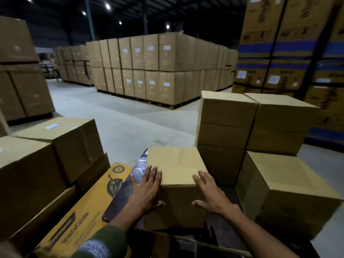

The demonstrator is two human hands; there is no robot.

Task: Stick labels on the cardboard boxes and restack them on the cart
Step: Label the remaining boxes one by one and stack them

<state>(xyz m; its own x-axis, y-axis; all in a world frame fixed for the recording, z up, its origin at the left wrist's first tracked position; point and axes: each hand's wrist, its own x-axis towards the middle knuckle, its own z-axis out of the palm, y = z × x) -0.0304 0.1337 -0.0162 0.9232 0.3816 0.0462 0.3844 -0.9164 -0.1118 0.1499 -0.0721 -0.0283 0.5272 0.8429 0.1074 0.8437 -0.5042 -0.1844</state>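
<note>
I press my left hand (147,190) and right hand (210,196), fingers spread, flat on the near top edge of a cardboard box (176,164) just left of the stacked boxes (229,118), beside a yellow printed carton (89,211)

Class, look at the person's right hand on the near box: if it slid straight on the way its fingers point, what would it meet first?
The right hand points up-left across the top of the cardboard box. It would probably cross that bare top first, then run off the far edge over the floor; depth is unclear.
</note>
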